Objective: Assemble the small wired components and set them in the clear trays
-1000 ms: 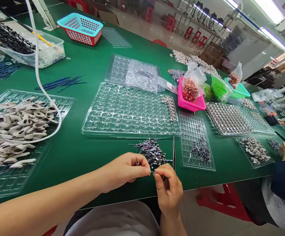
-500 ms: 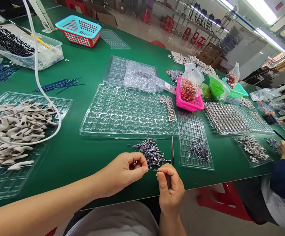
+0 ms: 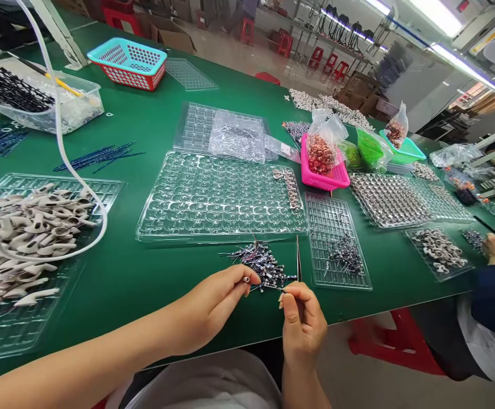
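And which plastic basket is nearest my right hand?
The pink rectangular plastic basket; the turquoise-rimmed red basket and plain turquoise basket sit farther from your right hand.

Thin wire (image 3: 280,289), approx. horiz., R hand (image 3: 303,318); sm. rnd pc (image 3: 246,279), L hand (image 3: 222,298)

Best lane is left: bare green table (image 3: 115,272) above the left forearm, between the left tray (image 3: 12,335) and the big clear tray (image 3: 213,199), running up to the blue rods (image 3: 102,156). White cable (image 3: 57,108) loops over the left tray, snag risk. Dead ahead of the left hand (image 3: 225,298) is blocked: wire pile (image 3: 264,264), then the big tray. Thin strand bridges left hand and right hand (image 3: 304,318); don't cross there. Tweezers (image 3: 299,261) and narrow tray (image 3: 326,218) crowd the right hand's front. Bare table past that, up to the pale-parts tray (image 3: 461,269).
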`<move>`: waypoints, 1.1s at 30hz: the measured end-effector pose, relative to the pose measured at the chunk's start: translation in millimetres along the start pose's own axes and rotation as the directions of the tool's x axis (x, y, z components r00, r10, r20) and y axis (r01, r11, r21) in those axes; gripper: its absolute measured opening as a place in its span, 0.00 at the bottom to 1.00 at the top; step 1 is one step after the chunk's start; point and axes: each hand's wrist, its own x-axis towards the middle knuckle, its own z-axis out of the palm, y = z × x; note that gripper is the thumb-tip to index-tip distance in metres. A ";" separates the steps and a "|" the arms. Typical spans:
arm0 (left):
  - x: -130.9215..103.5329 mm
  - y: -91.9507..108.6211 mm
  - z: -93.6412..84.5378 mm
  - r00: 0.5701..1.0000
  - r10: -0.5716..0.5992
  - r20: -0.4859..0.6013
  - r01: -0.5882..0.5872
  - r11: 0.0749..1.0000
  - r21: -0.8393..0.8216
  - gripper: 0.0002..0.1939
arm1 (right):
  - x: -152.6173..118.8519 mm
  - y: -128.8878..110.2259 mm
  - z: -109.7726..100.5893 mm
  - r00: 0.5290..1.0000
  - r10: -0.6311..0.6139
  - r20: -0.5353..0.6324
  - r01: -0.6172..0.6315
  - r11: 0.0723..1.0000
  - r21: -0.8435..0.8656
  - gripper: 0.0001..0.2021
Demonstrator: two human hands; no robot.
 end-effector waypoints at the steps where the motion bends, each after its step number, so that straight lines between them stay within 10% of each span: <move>1: 1.2 -1.9 3.9 1.000 0.020 -0.020 -0.020 1.000 0.016 0.15 | -0.5 -0.1 0.0 1.000 -0.011 0.003 0.011 1.000 -0.018 0.05; 33: 9.1 -8.5 13.0 0.999 -0.042 0.025 0.046 0.978 -0.205 0.16 | 3.2 -7.2 2.0 0.971 -0.202 0.126 0.231 0.929 -0.289 0.07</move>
